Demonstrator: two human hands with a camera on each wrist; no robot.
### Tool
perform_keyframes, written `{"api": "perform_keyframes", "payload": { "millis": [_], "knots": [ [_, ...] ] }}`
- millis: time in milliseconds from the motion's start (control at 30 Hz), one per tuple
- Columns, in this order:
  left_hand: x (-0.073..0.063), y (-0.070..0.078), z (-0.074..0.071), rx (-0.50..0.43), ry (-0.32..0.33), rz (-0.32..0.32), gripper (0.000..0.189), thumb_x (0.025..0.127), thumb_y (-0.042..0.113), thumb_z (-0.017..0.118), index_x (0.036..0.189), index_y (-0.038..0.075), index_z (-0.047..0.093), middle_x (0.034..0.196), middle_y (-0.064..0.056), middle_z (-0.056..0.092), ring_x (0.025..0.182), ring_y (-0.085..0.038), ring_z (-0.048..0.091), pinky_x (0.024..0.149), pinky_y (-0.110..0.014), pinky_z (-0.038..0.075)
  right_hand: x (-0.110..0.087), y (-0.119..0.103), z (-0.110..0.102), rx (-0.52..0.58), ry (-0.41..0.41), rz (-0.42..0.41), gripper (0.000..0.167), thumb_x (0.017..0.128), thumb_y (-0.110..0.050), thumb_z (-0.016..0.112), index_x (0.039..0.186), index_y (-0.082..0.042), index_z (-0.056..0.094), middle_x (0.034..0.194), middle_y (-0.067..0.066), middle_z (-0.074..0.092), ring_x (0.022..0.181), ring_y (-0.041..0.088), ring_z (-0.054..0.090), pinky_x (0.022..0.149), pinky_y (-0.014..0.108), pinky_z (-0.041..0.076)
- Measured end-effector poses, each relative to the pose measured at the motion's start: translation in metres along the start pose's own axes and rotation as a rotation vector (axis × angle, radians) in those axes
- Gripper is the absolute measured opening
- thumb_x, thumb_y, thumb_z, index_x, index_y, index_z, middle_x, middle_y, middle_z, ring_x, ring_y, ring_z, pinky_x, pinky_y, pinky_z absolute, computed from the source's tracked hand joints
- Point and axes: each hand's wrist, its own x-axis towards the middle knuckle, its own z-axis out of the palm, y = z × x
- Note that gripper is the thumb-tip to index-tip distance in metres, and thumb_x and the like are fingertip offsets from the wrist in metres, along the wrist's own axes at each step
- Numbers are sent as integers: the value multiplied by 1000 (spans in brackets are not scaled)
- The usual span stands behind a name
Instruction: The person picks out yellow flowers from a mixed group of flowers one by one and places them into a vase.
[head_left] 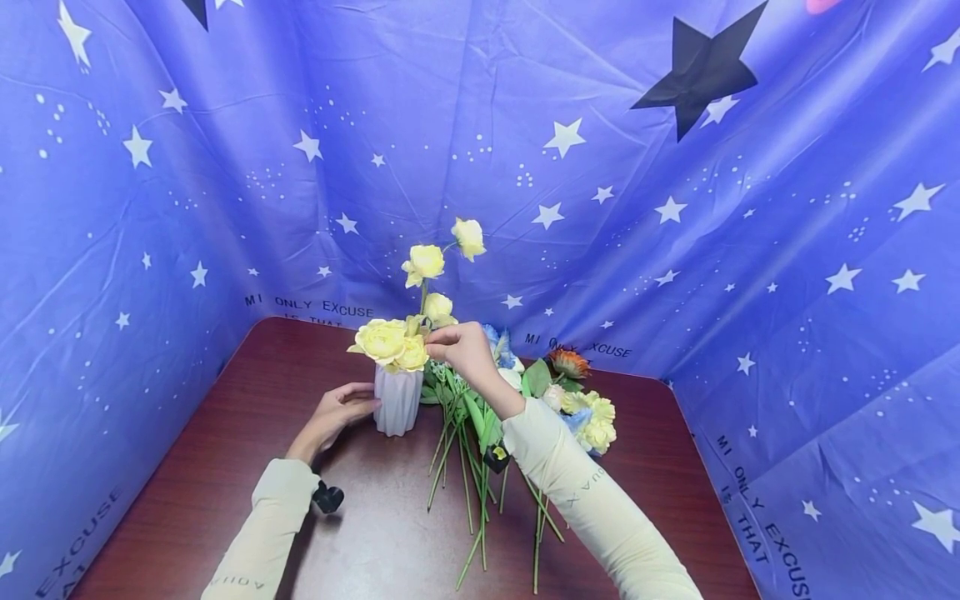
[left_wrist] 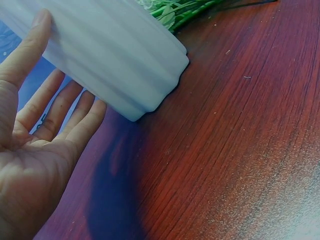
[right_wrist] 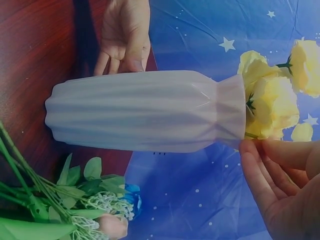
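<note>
The left hand (head_left: 341, 412) is resting beside the pale vase (head_left: 398, 402), fingers loosely extended, thumb touching its side. The vase is standing upright on the desk (head_left: 375, 517). The right hand (head_left: 471, 357) is arching at its mouth, fingertips nearly meeting beside yellow flowers (head_left: 378, 340); whether they are gripping a stem is unclear.

The pale vase (right_wrist: 135, 112) looks smooth and glossy, like ceramic, with fluted sides; the table (head_left: 375, 521) shows shiny wood grain, the backdrop (head_left: 450, 125) is creased cloth with a sheen, the yellow flowers (head_left: 378, 340) look matt and fabric-like
</note>
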Motion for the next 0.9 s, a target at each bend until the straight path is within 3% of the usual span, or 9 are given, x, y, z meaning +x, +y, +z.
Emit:
{"api": "perform_keyframes", "payload": {
  "millis": [200,367,667,900],
  "knots": [
    [-1,1,1,10,-2,8,57,91,5,75,138,-13,50,118,-8,69,102,-2,68,91,-21,58,-1,-1,-1,13,9,16,13,86,-6,79,99,-3,81,108,14,77,85,23,77,71,27,63],
    [-3,2,1,7,-8,6,56,92,5,74,139,-13,49,119,-9,69,101,-2,68,93,-23,58,-3,-2,-4,66,2,36,15,88,-6,78,101,0,80,102,17,78,84,24,77,74,32,65],
    [-3,3,1,-17,-13,23,55,92,1,72,138,-16,48,114,-6,69,100,-2,68,91,-20,58,-10,-8,-14,125,-33,43,16,90,-6,77,104,2,79,98,20,77,91,36,76,73,31,65],
    [-1,2,-1,8,-9,20,56,91,4,74,138,-15,49,117,-8,70,100,-2,68,90,-20,58,-15,-13,-28,138,-37,18,18,88,-4,78,103,5,78,93,21,77,68,12,73,71,33,65]
  ]
}}
